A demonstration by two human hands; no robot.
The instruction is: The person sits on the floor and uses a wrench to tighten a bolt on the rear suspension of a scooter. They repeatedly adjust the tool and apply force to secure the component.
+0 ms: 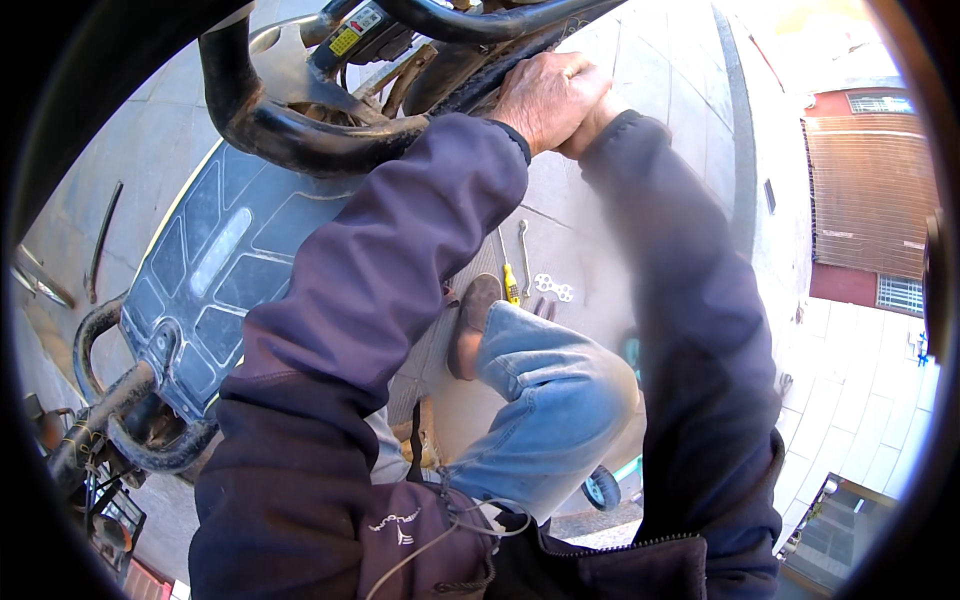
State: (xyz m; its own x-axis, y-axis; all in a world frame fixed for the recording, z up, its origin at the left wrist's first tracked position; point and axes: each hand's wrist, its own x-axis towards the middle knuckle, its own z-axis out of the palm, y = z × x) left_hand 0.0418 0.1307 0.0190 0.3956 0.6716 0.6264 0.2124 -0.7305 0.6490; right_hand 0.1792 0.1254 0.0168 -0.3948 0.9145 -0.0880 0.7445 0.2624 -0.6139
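My left hand [545, 98] and my right hand [592, 122] meet at the top middle, beside the black tubular frame [300, 135] of a vehicle. The left hand's back faces up, and its fingers curl down out of sight. Pressed against it, the right hand is partly covered by it and also looks closed. Whatever the two hands grip, if anything, is hidden beneath them. Close to the left hand, a dark bar of the vehicle runs alongside. A black part with a yellow label [345, 42] sits further left inside the frame.
A dark ribbed footboard [220, 255] lies left, with bent black tubes [165, 445] at its near end. On the paving are a yellow-handled screwdriver [511, 284], a wrench [525, 255] and a dumbbell-shaped multi-hole spanner [553, 288], near my shoe [475, 320]. A small wheel [601, 488] is by my knee.
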